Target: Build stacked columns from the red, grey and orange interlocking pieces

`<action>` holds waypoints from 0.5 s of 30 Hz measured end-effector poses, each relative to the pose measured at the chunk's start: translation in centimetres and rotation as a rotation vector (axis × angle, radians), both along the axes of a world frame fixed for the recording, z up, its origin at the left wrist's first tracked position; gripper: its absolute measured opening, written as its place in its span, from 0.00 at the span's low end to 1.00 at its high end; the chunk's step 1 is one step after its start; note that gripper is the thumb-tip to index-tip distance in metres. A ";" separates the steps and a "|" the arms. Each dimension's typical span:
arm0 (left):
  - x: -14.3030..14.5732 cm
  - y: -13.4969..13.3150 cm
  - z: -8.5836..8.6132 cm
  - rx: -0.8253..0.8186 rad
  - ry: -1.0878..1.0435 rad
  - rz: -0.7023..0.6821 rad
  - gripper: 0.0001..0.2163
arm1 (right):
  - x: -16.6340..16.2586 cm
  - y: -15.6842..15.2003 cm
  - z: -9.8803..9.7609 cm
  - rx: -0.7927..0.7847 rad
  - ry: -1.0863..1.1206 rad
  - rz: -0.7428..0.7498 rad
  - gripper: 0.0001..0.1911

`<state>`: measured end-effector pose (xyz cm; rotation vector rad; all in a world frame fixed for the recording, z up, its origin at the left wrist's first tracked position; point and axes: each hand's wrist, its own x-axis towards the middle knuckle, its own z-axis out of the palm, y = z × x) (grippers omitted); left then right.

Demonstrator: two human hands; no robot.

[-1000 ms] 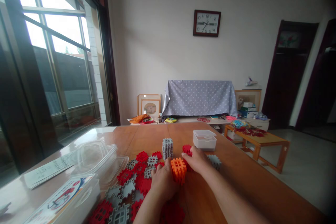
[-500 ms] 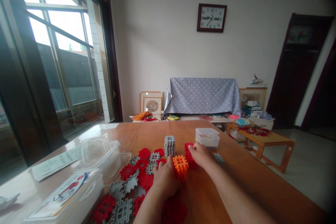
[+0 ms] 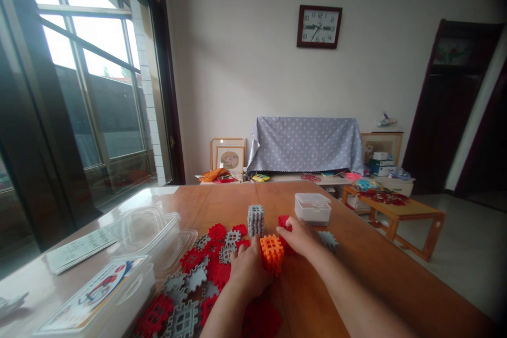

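Observation:
My left hand lies against the left side of a stack of orange building tiles, its fingers curled and its thumb mostly hidden. Just beyond it stands an upright stack of grey building tiles. Over a stack of red building tiles my right hand is closed, its thumb and finger at the top; the hand covers much of that stack. Loose red tiles and grey tiles, notched and some with window grids, lie spread to the left.
A small clear box stands beyond my right hand, and a grey tile lies right of my wrist. On the left are a labelled clear box, clear containers with lids and a printed booklet.
My right hand has shifted slightly left over the red stack, with its fingers a little lower. More of the grey tile beside my wrist shows. My left hand has barely moved.

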<state>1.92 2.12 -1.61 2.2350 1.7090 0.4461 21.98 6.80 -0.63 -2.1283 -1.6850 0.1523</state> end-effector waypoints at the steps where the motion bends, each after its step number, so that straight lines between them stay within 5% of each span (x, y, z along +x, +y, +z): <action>1: 0.0 0.0 0.0 -0.003 0.002 0.001 0.39 | -0.1 0.1 -0.1 -0.008 -0.004 -0.001 0.22; 9: 0.0 -0.1 0.2 -0.012 0.016 0.009 0.38 | -0.7 0.9 -0.2 -0.086 -0.034 -0.008 0.29; 15: 0.0 -0.3 0.6 -0.020 0.031 0.000 0.36 | -0.9 1.1 -0.1 -0.165 -0.050 0.035 0.19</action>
